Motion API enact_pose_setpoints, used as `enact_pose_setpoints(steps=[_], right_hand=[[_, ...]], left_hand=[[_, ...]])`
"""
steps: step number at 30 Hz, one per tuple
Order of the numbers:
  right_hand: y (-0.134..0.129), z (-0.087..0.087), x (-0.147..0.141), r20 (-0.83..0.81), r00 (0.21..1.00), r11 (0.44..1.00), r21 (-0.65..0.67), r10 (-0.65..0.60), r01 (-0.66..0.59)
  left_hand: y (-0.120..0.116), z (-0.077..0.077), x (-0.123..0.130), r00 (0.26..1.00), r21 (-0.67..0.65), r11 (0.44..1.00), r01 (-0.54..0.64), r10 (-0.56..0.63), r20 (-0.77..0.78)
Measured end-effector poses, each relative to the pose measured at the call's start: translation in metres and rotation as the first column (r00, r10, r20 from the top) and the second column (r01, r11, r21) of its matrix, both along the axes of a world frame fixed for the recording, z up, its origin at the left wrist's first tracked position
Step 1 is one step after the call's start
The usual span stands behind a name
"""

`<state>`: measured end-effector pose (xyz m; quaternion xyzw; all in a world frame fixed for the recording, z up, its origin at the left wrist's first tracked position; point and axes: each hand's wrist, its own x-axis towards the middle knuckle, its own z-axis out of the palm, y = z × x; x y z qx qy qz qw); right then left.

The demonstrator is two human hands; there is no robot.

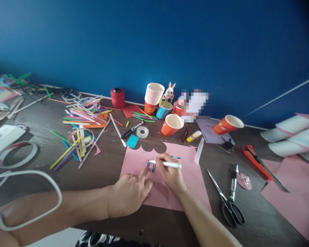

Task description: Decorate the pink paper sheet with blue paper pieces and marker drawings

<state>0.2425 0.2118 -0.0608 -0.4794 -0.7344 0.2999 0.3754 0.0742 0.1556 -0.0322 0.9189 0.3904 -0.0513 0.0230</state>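
My right hand (172,174) grips a slim white pen (173,165), its tip resting at the top of a small blue-and-black oval (148,164). A second, similar oval (153,168) lies just right of it. Both are on a sheet of pink paper (190,178) with scalloped cuts along its far edge. My left hand (130,192) lies on the sheet's left side, index finger stretched out to the lower end of the left oval, with nothing grasped. More small blue pieces (179,157) show on the paper beyond my right hand.
Black-handled scissors (228,204), a marker (233,181) and a red utility knife (257,161) lie to the right. Paper cups (172,125) stand behind the sheet, near a tape roll (142,132) and a glue stick (194,136). Colourful strips (86,115) are heaped at left.
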Motion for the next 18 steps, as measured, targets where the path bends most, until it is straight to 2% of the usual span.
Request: enact_pose_setpoints(steps=[18], right_hand=[[0.0008,-0.0016,0.0003,-0.011,1.000,1.000,0.005,-0.001,0.001]], left_hand=[[0.0005,-0.0012,0.0004,1.000,0.009,1.000,-0.010,0.010,0.015]])
